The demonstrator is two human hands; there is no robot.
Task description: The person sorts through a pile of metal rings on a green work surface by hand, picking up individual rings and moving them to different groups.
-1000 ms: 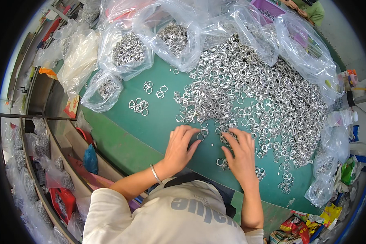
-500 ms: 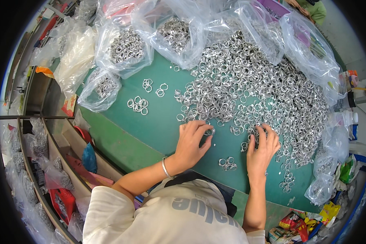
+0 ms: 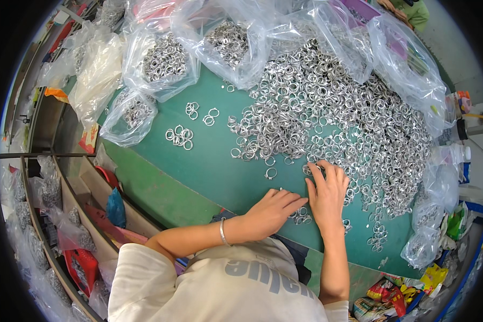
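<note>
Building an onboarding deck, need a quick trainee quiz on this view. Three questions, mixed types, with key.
1. Multiple choice. The right hand is at:
A) a plastic bag
B) rings by the near edge of the large pile
C) the purple bin

2. True or false. The bracelet is on the same arm as the left hand.

3. Fill in the colour. The tabletop on which the large pile lies is ____.

Key: 1. B; 2. True; 3. green.
</note>
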